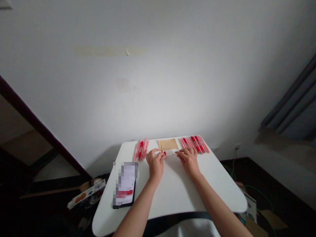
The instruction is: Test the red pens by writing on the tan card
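Observation:
My left hand (155, 162) rests on the white table (172, 187), fingers curled around a small red pen part (164, 153) near its fingertips. My right hand (189, 158) lies on the table beside it, fingers bent and close to a pale pen body that runs between the two hands. A brown paper square (168, 144) lies just beyond both hands. To its left sits a small bundle of red pens (141, 149). To its right lies a wider row of red pens (195, 144), touching distance from my right hand.
A phone (125, 184) with a lit screen lies on the table's left part. A white wall rises right behind the table. On the dark floor are a printed box (86, 194) at left, green cables (247, 187) and papers at right. A grey curtain (293, 102) hangs far right.

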The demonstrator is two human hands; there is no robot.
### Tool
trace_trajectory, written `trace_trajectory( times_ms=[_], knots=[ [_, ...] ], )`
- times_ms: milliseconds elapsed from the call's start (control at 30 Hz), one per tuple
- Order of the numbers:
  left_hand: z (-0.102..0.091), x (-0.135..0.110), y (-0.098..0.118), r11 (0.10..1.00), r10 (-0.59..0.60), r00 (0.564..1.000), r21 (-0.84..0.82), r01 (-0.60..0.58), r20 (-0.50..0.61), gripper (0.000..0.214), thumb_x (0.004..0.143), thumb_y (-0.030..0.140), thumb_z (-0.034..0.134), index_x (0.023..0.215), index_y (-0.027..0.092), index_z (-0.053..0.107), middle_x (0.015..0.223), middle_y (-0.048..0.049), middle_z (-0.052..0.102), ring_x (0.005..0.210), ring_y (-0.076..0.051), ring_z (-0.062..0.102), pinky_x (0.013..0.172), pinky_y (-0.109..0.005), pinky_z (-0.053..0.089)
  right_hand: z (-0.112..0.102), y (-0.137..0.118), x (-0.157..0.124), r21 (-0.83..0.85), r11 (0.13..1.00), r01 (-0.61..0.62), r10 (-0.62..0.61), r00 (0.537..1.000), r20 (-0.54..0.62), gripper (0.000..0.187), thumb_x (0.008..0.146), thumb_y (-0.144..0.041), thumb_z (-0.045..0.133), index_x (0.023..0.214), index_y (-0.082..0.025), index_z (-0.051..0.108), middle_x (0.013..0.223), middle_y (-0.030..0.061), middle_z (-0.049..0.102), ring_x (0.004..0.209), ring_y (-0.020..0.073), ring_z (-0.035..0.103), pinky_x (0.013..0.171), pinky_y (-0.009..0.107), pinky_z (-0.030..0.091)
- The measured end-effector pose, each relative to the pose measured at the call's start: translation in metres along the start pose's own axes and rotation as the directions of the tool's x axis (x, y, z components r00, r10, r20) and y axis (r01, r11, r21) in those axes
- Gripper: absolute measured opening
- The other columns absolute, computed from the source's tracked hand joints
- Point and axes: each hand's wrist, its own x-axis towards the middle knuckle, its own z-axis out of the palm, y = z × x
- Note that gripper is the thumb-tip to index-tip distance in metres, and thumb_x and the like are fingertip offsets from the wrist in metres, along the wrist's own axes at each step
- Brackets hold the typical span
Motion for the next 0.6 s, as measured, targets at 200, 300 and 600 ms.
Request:
trace_trajectory(
  times_ms=[200,300,600],
  knots=[
    [-0.0024,0.0004,0.0032,0.999,0.039,0.999,0.027,-0.039,0.015,0.011,0.081,0.019,0.061,0.081,0.025,0.070,0.110,-0.0064,0.058,0.110,-0.024,0.048,0.100,-0.048,0.035,0.0017,0.0018,-0.0012,0.013,1.000,0.004,-0.004,1.000,0.013,0.018,0.088,-0.025,0.061,0.100,-0.034,0.072,0.095,0.0024,0.068,0.098,0.0217,0.049,0.097,0.046,0.027],
    [-0.0012,0.0009,0.0020,1.000,0.021,1.000,0.013,-0.021,0.013,0.009,0.081,0.022,0.061,0.081,0.024,0.070,0.110,-0.0069,0.058,0.109,-0.024,0.049,0.098,-0.047,0.036,0.0021,0.0023,-0.0015,0.019,1.000,0.002,-0.002,1.000,0.009,0.018,0.088,-0.025,0.060,0.099,-0.033,0.072,0.095,0.0026,0.068,0.097,0.0217,0.050,0.096,0.045,0.028],
    [0.0041,-0.0012,-0.0015,1.000,0.013,0.999,0.028,-0.014,0.030,0.012,0.084,0.028,0.057,0.081,0.022,0.068,0.111,-0.0082,0.058,0.110,-0.025,0.049,0.095,-0.046,0.036,0.0023,0.0017,-0.0004,0.066,0.998,-0.016,0.016,1.000,0.005,0.016,0.088,-0.027,0.059,0.095,-0.032,0.073,0.092,0.0028,0.068,0.096,0.0220,0.050,0.095,0.043,0.029]
  ],
)
